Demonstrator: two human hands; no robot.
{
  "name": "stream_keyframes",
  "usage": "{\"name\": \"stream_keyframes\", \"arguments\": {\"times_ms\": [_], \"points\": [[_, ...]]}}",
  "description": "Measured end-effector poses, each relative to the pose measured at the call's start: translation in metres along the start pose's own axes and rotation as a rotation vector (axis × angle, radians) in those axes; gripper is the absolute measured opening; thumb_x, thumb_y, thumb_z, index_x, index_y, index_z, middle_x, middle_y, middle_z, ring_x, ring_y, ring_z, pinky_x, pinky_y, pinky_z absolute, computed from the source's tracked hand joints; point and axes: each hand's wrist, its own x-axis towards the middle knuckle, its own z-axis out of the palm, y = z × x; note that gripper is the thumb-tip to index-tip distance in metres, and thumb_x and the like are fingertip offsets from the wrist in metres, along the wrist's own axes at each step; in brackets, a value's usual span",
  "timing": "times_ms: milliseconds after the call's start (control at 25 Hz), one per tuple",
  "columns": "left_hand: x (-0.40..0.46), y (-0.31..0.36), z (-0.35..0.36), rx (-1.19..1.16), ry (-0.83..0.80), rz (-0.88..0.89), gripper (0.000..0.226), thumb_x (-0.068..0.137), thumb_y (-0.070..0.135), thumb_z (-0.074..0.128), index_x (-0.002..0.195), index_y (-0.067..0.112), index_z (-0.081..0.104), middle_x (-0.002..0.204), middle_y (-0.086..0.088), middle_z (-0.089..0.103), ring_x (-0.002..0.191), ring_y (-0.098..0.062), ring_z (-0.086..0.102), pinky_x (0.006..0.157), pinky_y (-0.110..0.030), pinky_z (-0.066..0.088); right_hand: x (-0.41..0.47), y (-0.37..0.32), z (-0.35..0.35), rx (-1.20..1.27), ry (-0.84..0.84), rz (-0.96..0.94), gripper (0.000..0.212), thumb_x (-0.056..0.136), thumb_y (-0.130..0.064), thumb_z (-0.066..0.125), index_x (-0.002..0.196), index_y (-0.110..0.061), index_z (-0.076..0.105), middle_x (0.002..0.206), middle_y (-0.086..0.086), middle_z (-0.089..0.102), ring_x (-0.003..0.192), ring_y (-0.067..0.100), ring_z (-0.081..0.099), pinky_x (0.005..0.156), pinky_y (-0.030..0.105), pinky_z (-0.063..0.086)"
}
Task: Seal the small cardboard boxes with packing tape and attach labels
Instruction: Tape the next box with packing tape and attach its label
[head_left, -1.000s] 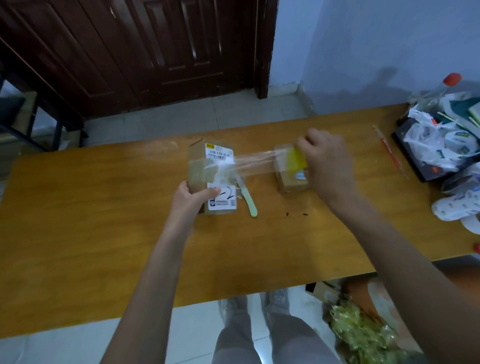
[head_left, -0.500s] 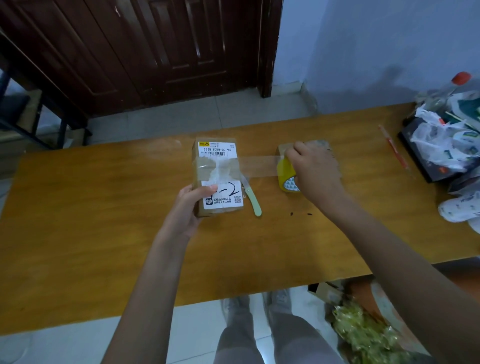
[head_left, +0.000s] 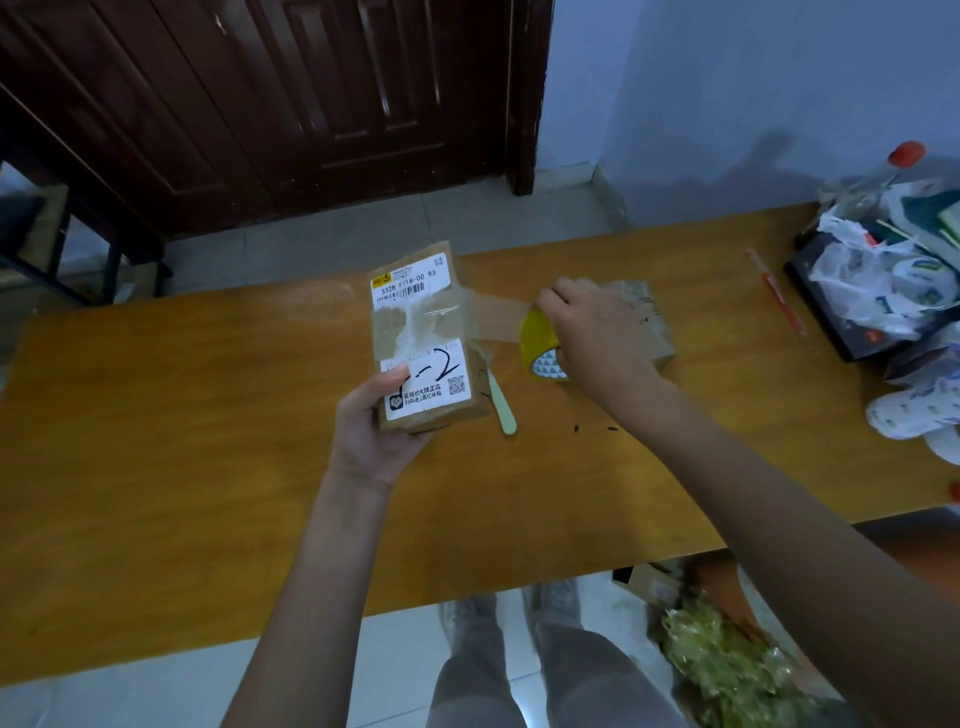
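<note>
The left hand (head_left: 376, 423) has lifted the box (head_left: 423, 338) off the tabletop (head_left: 156, 441), gripping its near end; at 3 o'clock, the right hand (head_left: 592, 332) grips the tape roll (head_left: 543, 348), strip now shorter, sealing underway.

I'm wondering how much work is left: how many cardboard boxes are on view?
2: a brown labelled cardboard box gripped by the left hand, and a second brown cardboard box behind the right hand. Others may be hidden.
</note>
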Motion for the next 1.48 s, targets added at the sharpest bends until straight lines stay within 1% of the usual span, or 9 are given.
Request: {"name": "stream_keyframes", "arguments": {"times_ms": [80, 200, 440, 600, 880, 1040, 1160, 1320, 1480], "points": [[-0.001, -0.001, 0.005, -0.023, -0.051, 0.024, 0.033, 0.081, 0.016, 0.055, 0.108, 0.013, 0.074, 0.101, -0.009, 0.073, 0.087, -0.026, 0.071, 0.065, -0.032, 0.058, 0.002, -0.003, -0.001, 0.000, 0.003, -0.014, 0.042, 0.063, 0.014, 0.058, 0.100, -0.006, 0.059, 0.090, 0.008, 0.056, 0.079, 0.025, 0.049, 0.063, 0.031, 0.026], [-0.001, -0.002, 0.008, -0.050, -0.119, 0.027, 0.055, 0.057, 0.026, 0.084, 0.110, 0.013, 0.073, 0.103, -0.009, 0.072, 0.091, -0.027, 0.070, 0.069, -0.033, 0.059, 0.004, -0.008, -0.005, -0.001, 0.025, -0.041, 0.043, 0.063, 0.014, 0.061, 0.101, -0.007, 0.060, 0.088, 0.009, 0.057, 0.077, 0.025, 0.050, 0.064, 0.031, 0.027], [0.005, -0.008, 0.013, -0.189, -0.175, -0.033, 0.060, 0.058, 0.026, 0.085, 0.116, 0.014, 0.070, 0.113, -0.008, 0.069, 0.102, -0.026, 0.067, 0.082, -0.039, 0.056, 0.006, -0.033, -0.010, -0.011, -0.048, -0.075, 0.034, 0.081, 0.002, 0.053, 0.114, -0.008, 0.054, 0.101, 0.009, 0.055, 0.091, 0.026, 0.050, 0.076, 0.035, 0.037], [0.013, -0.003, 0.022, -0.148, -0.227, -0.122, 0.053, 0.075, 0.021, 0.070, 0.126, 0.008, 0.061, 0.119, -0.011, 0.066, 0.108, -0.029, 0.063, 0.091, -0.040, 0.052, 0.009, -0.041, -0.017, -0.050, -0.052, -0.034, 0.025, 0.086, -0.004, 0.050, 0.110, -0.008, 0.052, 0.104, 0.009, 0.049, 0.093, 0.024, 0.045, 0.074, 0.032, 0.028], [0.018, 0.005, 0.024, 0.538, 0.177, -0.082, 0.020, 0.086, -0.007, 0.044, 0.101, -0.001, 0.056, 0.089, -0.016, 0.058, 0.085, -0.030, 0.052, 0.070, -0.041, 0.043, 0.002, -0.047, -0.029, -0.171, 0.001, -0.049, 0.027, 0.089, 0.005, 0.036, 0.105, -0.005, 0.054, 0.102, 0.010, 0.054, 0.095, 0.027, 0.050, 0.078, 0.035, 0.034], [0.014, 0.009, 0.034, 0.585, 0.057, -0.284, 0.062, 0.061, 0.017, 0.067, 0.120, 0.003, 0.053, 0.097, -0.012, 0.065, 0.086, -0.029, 0.064, 0.065, -0.039, 0.052, 0.006, -0.049, -0.039, -0.164, -0.079, -0.067, 0.033, 0.086, 0.006, 0.040, 0.117, 0.000, 0.049, 0.109, 0.016, 0.055, 0.102, 0.034, 0.050, 0.084, 0.040, 0.035], [0.017, -0.019, 0.043, 0.706, 0.271, -0.196, 0.066, 0.059, 0.017, 0.088, 0.115, 0.016, 0.052, 0.102, -0.006, 0.069, 0.086, -0.020, 0.070, 0.061, -0.034, 0.057, 0.004, -0.056, -0.042, -0.137, -0.128, -0.119, 0.032, 0.086, -0.007, 0.054, 0.118, -0.003, 0.048, 0.109, 0.013, 0.059, 0.102, 0.032, 0.052, 0.084, 0.040, 0.036], [0.018, -0.022, 0.026, 0.490, 0.319, -0.184, 0.072, 0.059, 0.020, 0.081, 0.125, 0.008, 0.054, 0.115, -0.015, 0.068, 0.102, -0.033, 0.068, 0.077, -0.051, 0.059, -0.004, -0.011, -0.046, 0.087, -0.011, 0.018, 0.044, 0.071, -0.017, 0.075, 0.109, -0.015, 0.053, 0.098, 0.002, 0.061, 0.089, 0.024, 0.056, 0.066, 0.029, 0.030], [0.017, -0.017, 0.025, 0.465, 0.306, -0.188, 0.065, 0.059, 0.018, 0.078, 0.120, 0.006, 0.059, 0.104, -0.011, 0.072, 0.092, -0.029, 0.069, 0.063, -0.040, 0.059, -0.018, -0.001, -0.026, 0.444, 0.057, 0.121, 0.031, 0.072, 0.001, 0.066, 0.096, -0.009, 0.048, 0.084, 0.000, 0.050, 0.076, 0.022, 0.052, 0.053, 0.028, 0.027]]}}
